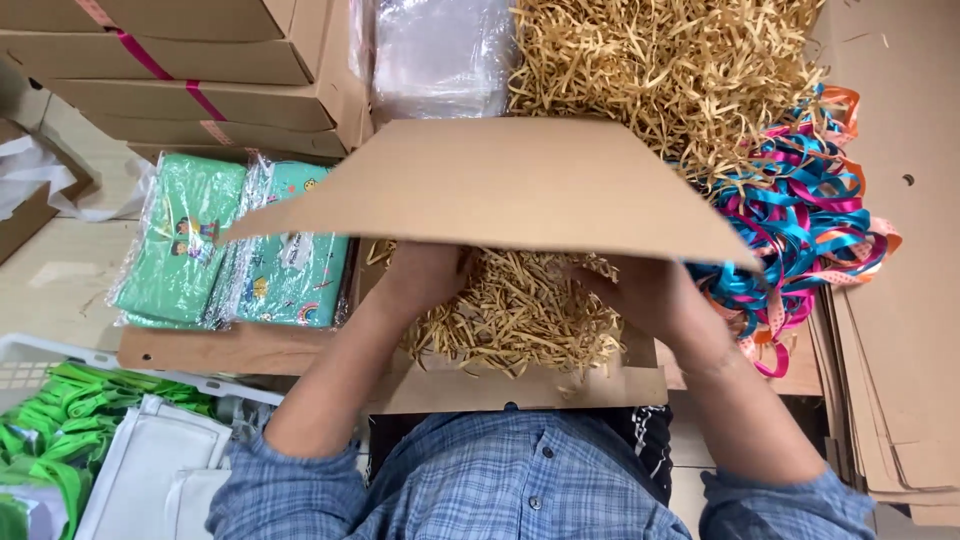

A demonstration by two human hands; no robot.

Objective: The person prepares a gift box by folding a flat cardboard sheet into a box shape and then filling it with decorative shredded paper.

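Open box (520, 385): brown cardboard, centre, lid raised.
Wrapped packs (235, 245): green, clear plastic, left.
Stacked boxes (190, 70): brown, pink ribbon, top left.

Head cam, looks steeply down, close over worktop (60, 280).

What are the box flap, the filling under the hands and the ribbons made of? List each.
Box flap: brown cardboard, matte, stiff flat sheet with clean-cut edges.
Filling: shredded paper by the look, tan, dull, crinkled strips.
Ribbons: probably satin or synthetic fabric; blue, pink and orange bands with sheen.
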